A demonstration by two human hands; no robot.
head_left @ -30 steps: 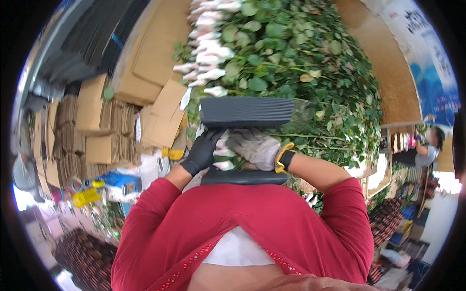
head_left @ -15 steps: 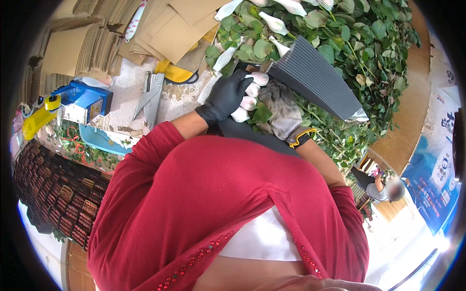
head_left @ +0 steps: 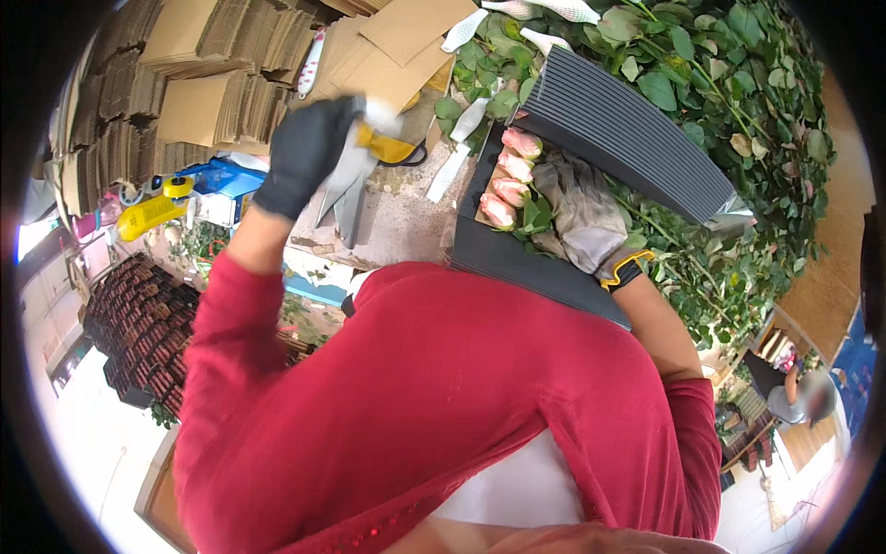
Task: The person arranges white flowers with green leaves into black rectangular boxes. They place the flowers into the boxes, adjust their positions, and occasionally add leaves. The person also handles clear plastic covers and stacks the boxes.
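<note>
Three pink roses (head_left: 510, 179) lie side by side on a dark corrugated sheet (head_left: 517, 258) in front of me. My right hand (head_left: 577, 210), in a grey glove with a yellow-edged wrist strap, presses down on their stems and leaves. My left hand (head_left: 303, 155), in a black glove, is raised to the left over the bench and pinches a small white piece (head_left: 378, 113), which is blurred. Right below that hand lie grey shears (head_left: 343, 192) with yellow handles. A stack of dark corrugated sheets (head_left: 637, 138) leans just behind my right hand.
Leafy rose stems (head_left: 738, 102) are heaped at the right and back. White net sleeves (head_left: 464, 31) lie among them. Cardboard stacks (head_left: 212, 69) fill the back left. A yellow tape dispenser (head_left: 152, 212), a blue box (head_left: 220, 175) and dark crates (head_left: 138, 323) stand left. Another person (head_left: 794, 392) works lower right.
My left hand has left the roses and swung left and up with the white piece. The roses now show bare pink heads. My right hand stays on the stems.
</note>
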